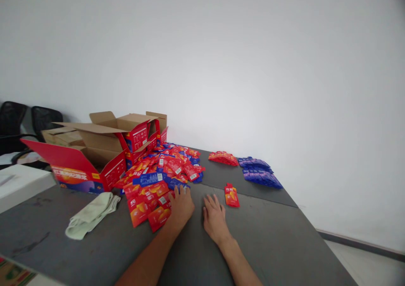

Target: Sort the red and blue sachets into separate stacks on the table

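Observation:
My left hand rests at the right edge of a large heap of red and blue pouches, its fingers spread over the nearest ones. Whether its fingertips press on a pouch is hard to make out. My right hand lies low over the grey table, fingers stretched forward and holding nothing. Just to its right, apart from it, is a single red pouch with an orange print. Farther back lie a row of overlapping red pouches and, beside it, overlapping rows of blue-purple pouches.
Open red cartons stand along the left, behind a folded pale green cloth. A white box sits at the far left, with black chairs beyond. A white wall borders the table's far side.

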The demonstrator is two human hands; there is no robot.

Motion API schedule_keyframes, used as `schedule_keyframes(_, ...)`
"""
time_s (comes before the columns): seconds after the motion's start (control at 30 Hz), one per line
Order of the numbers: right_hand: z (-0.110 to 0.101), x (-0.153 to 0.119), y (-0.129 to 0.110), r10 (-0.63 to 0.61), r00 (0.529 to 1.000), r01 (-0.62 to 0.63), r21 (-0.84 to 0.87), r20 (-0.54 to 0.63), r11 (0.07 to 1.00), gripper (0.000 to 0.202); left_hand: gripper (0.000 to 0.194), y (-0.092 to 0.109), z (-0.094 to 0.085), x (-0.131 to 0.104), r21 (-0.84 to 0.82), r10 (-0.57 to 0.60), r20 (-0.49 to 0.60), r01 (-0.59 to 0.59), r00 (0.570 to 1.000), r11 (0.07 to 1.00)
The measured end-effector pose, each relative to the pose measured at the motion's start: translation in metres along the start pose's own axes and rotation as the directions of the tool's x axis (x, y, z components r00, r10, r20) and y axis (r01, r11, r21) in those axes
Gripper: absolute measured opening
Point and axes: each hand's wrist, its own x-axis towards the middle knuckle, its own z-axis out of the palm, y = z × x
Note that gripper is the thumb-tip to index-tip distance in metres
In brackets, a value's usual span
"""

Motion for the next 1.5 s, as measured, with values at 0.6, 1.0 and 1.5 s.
schedule_keyframes(0.6,0.019,0.0,-0.068,-0.152,0.986,0.138,0.17,0.074,0.976,0.037,0.029,-0.058,-0.013,-0.031,-0.063,0.135,0.082,-0.131,0.987,0.989)
schedule_keyframes(1.0,0.008,-0.004,0.004,0.01,0.997,0.021,0.371,-0.081,0.929,0.04,0.026,0.001,0.033,0.016,-0.7,0.062,0.139,0.053,0.988,0.712)
schedule_keyframes(1.5,-0.002,0.002,0.001,0.302,0.951,-0.178,0.92,0.07,0.348,0.044,0.028,0.006,0.014,0.011,-0.942,0.19,0.314,0.33,0.93,-0.062)
